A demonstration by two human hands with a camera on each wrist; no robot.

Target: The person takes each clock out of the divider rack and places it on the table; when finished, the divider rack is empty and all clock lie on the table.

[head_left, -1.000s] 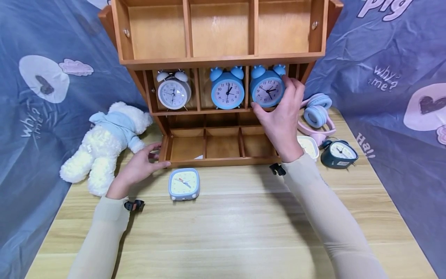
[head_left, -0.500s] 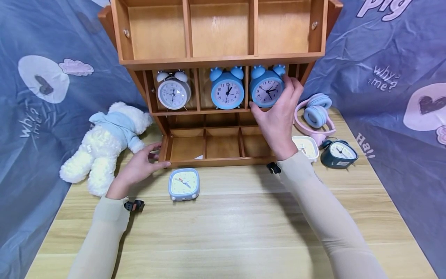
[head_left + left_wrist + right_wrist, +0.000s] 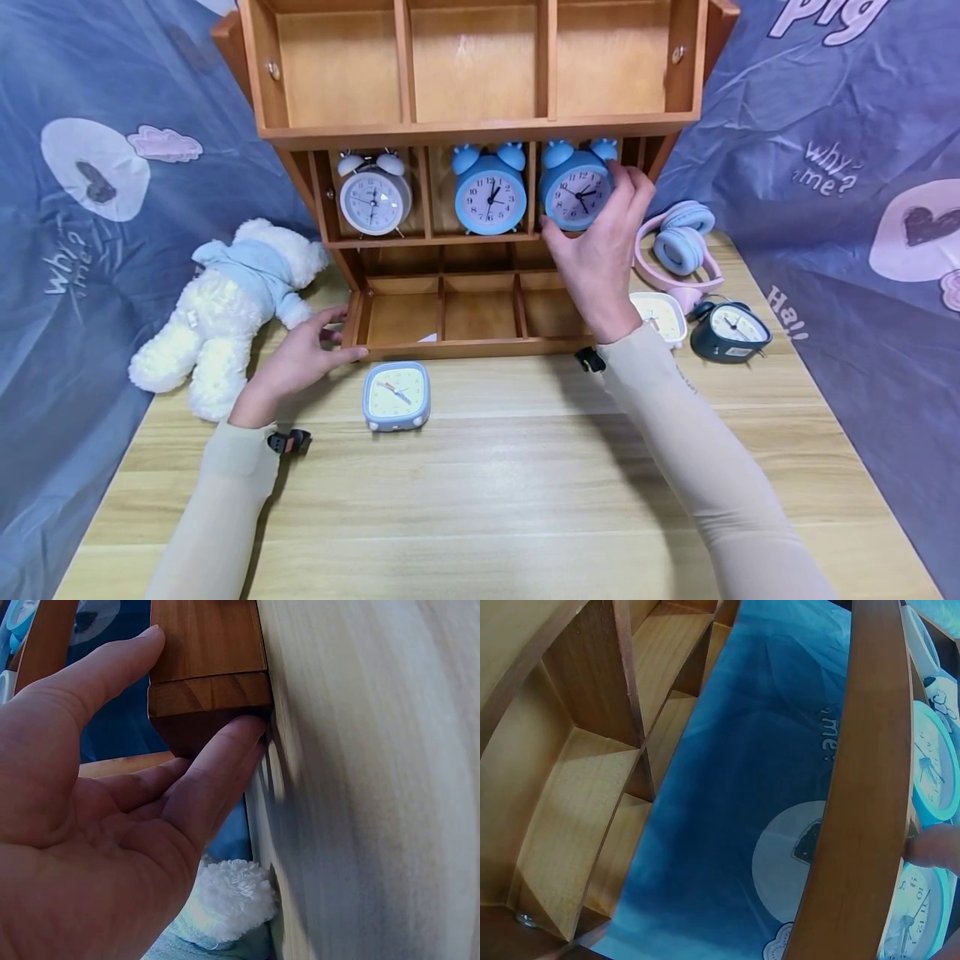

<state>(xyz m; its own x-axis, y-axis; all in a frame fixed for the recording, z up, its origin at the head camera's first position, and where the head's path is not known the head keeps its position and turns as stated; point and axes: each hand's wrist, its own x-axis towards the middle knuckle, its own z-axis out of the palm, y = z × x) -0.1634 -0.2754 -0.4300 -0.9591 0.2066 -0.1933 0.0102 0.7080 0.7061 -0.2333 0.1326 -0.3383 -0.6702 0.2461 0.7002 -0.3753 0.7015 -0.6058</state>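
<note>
A blue twin-bell alarm clock (image 3: 576, 198) stands, slightly tilted, in the right compartment of the wooden shelf's middle tier. My right hand (image 3: 603, 258) grips it, thumb at the lower left of the dial and fingers at its right side. In the right wrist view a digit (image 3: 934, 849) touches the clock (image 3: 915, 919) at the view's edge. My left hand (image 3: 303, 354) holds the lower left corner of the wooden shelf (image 3: 480, 348). The left wrist view has the thumb on one face of the shelf corner (image 3: 210, 645) and fingers against its end.
A white alarm clock (image 3: 373, 200) and another blue one (image 3: 491, 198) share the middle tier. A square blue clock (image 3: 396, 397) lies on the table (image 3: 480, 500). Left is a plush bear (image 3: 232, 308); right are headphones (image 3: 678, 246), a white clock (image 3: 660, 317) and a dark clock (image 3: 729, 332).
My right hand has shifted slightly to the left since a second ago, still gripping the blue alarm clock. The clock has barely moved. My left hand stays at the shelf corner.
</note>
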